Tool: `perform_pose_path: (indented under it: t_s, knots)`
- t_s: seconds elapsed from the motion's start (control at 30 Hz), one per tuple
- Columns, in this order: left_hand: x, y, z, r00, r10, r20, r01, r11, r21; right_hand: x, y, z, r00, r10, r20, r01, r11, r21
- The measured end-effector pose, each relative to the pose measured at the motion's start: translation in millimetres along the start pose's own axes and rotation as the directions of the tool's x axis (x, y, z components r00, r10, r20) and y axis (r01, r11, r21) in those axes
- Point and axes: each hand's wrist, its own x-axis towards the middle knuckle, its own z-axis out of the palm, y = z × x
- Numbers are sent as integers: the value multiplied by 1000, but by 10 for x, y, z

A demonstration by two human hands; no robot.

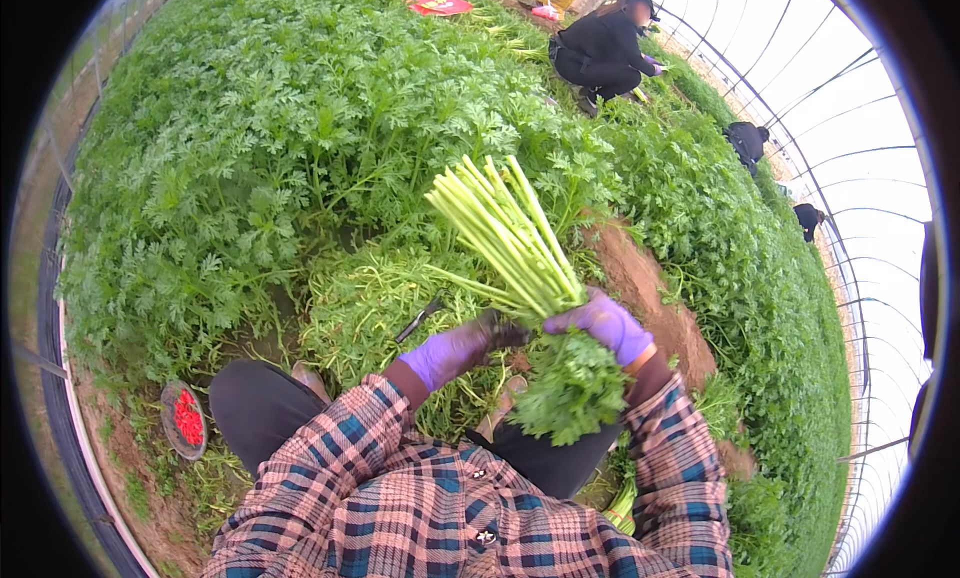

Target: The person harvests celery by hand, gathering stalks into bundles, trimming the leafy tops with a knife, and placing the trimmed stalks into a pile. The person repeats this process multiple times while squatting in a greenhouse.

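A bunch of leafy greens [517,240] is gripped in my right hand [600,324], its pale cut stems pointing up and away and its leaves hanging down towards my lap. Beside the bunch, at the base of the stems, is my left hand [469,345], in a purple glove with dark, soiled fingers; motion blur hides whether its fingers hold anything. A dark-handled tool, perhaps a knife [420,319], lies on the trimmed leaves and stems [360,300] in front of my left hand.
Dense green crop [300,128] stands ahead and to the right. A round bowl [196,449] of small red pieces sits at left. Bare soil [645,278] lies right of the bunch. A bundle of greens [622,507] rests by my right leg. A co-worker [600,49] crouches farther off.
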Motion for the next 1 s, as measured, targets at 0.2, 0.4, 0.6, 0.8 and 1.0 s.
perform_pose_path:
  t_s: [0.2, 0.4, 0.6, 0.8, 1.0]
  knots:
    - [-63, 899, -209, 826, 496, -268, -561, 773, -297, 300, 370, 820, 993, -118, 22, 107, 954, 279]
    - [-250, 1373, -145, 830, 499, -251, -547, 816, -186, 340, 150, 1089, 954, -242, 177, 178, 932, 315]
    - [-210, 1265, -135, 805, 484, -344, -564, 805, -186, 549, -6, 885, 892, -446, 77, 382, 832, 402]
    - [-134, 1115, -278, 835, 374, -404, -419, 907, -27, 771, 300, 1414, 956, -244, 163, 46, 671, 740]
    - [-285, 1382, -411, 427, 716, -552, 37, 596, 802, 837, 420, 1259, 988, -156, -20, 111, 598, 794]
